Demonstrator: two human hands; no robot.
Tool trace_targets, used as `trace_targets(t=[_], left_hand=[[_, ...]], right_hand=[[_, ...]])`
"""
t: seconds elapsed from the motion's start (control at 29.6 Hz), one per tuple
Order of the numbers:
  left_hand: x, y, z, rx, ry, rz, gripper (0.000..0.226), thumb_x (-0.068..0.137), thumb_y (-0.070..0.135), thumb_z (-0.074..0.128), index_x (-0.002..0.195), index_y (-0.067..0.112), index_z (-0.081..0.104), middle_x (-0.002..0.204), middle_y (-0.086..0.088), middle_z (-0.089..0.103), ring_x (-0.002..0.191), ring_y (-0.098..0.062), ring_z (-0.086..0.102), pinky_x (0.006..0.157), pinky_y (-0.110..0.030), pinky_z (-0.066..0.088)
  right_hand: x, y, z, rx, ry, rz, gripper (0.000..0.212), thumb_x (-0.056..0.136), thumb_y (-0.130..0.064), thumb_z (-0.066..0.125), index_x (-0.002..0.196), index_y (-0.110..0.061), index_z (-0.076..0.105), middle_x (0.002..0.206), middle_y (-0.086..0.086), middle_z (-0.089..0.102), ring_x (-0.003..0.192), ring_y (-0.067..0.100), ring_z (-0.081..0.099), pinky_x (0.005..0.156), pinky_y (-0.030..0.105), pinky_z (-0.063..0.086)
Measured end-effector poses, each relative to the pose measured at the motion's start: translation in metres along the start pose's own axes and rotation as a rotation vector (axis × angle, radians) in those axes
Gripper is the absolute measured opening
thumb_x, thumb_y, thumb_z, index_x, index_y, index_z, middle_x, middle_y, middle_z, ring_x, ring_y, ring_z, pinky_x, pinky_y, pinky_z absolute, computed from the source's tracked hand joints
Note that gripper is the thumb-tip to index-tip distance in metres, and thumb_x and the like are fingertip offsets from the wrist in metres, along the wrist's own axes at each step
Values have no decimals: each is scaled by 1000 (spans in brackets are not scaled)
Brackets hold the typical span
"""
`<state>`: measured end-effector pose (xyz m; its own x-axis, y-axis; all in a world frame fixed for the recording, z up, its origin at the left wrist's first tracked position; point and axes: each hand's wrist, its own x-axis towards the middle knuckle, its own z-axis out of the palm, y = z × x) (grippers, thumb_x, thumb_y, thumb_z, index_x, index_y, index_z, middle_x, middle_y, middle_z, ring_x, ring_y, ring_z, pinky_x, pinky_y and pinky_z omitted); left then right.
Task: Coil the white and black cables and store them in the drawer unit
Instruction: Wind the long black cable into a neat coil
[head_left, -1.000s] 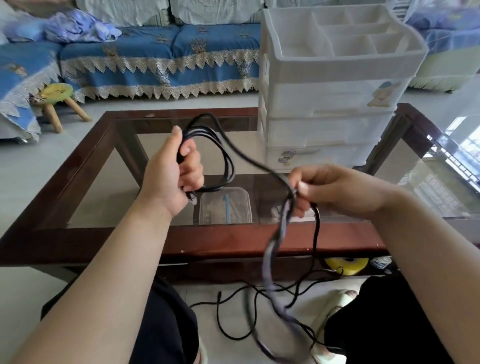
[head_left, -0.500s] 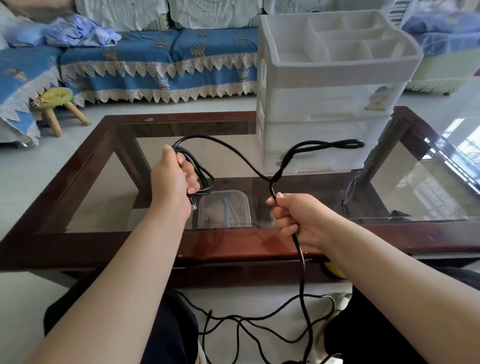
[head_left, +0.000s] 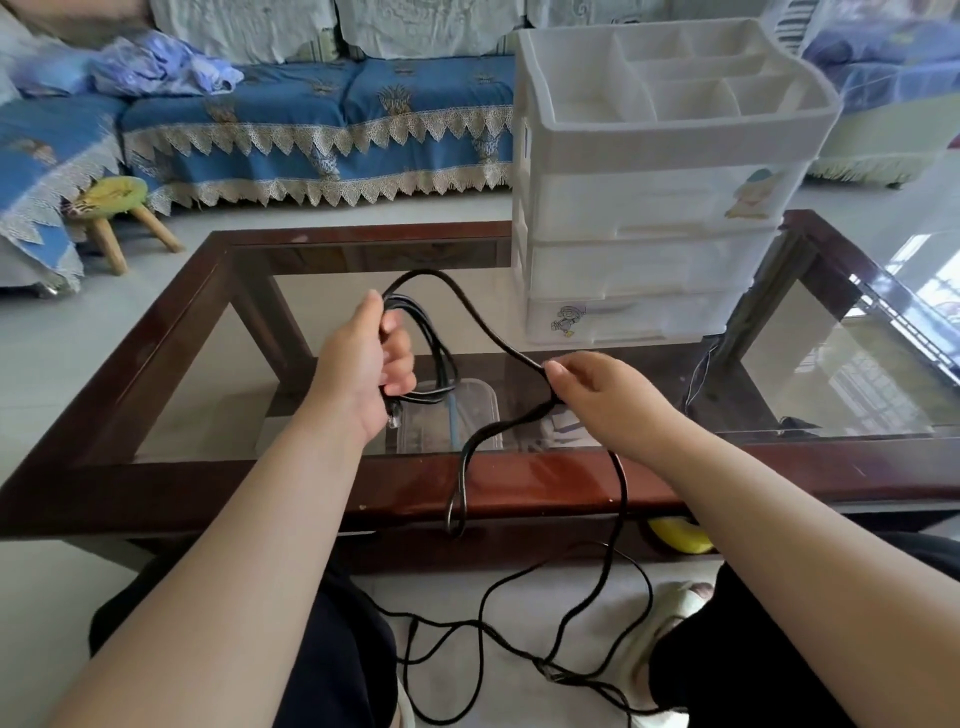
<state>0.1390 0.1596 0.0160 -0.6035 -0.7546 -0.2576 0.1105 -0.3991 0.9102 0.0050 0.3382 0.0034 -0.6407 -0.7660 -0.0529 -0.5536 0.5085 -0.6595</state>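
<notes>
My left hand (head_left: 366, 369) grips a small bundle of loops of the black cable (head_left: 470, 312) above the glass table; a clear plug hangs below the fist. From it the cable arcs up and right to my right hand (head_left: 597, 397), which pinches it between thumb and fingers. Below that hand a loop hangs over the table's front rail, and the slack lies tangled on the floor between my legs. The white plastic drawer unit (head_left: 649, 244) stands on the table's far right, its three drawers closed and its top tray open. No white cable is visible.
The glass-topped table has a dark wooden frame (head_left: 156, 483). A clear plastic box (head_left: 480, 402) sits on the shelf under the glass. A blue sofa (head_left: 311, 119) and a small green stool (head_left: 117, 195) stand behind. A yellow object (head_left: 680, 535) lies on the floor.
My right hand has moved up and left toward the left hand, bringing a fresh length of cable. The stretch that reached out toward the drawer unit now hangs as a loop over the table's front rail.
</notes>
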Motion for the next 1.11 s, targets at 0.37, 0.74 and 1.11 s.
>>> trace_targets(t=[0.37, 0.74, 1.11], left_hand=[[-3, 14, -5, -180, -196, -101, 42, 102, 36, 32, 62, 21, 34, 40, 9, 23, 28, -4, 17, 30, -17, 13], [18, 16, -34, -545, 199, -84, 43, 100, 26, 34, 58, 19, 33, 41, 9, 26, 30, -8, 19, 31, -17, 19], [20, 3, -31, -235, 249, -93, 44, 102, 33, 32, 60, 20, 36, 43, 9, 27, 33, -7, 18, 34, -20, 16]], right_hand=[[-21, -23, -8, 694, -594, -53, 35, 98, -35, 42, 77, -7, 49, 47, 0, 35, 37, 11, 31, 51, 22, 48], [-19, -18, -13, 459, -875, -56, 20, 96, -10, 51, 115, -7, 56, 96, 4, 72, 88, 9, 69, 51, 17, 41], [-16, -6, -1, -213, -471, -159, 19, 92, -35, 54, 94, -22, 67, 72, -11, 64, 55, 0, 51, 64, 19, 43]])
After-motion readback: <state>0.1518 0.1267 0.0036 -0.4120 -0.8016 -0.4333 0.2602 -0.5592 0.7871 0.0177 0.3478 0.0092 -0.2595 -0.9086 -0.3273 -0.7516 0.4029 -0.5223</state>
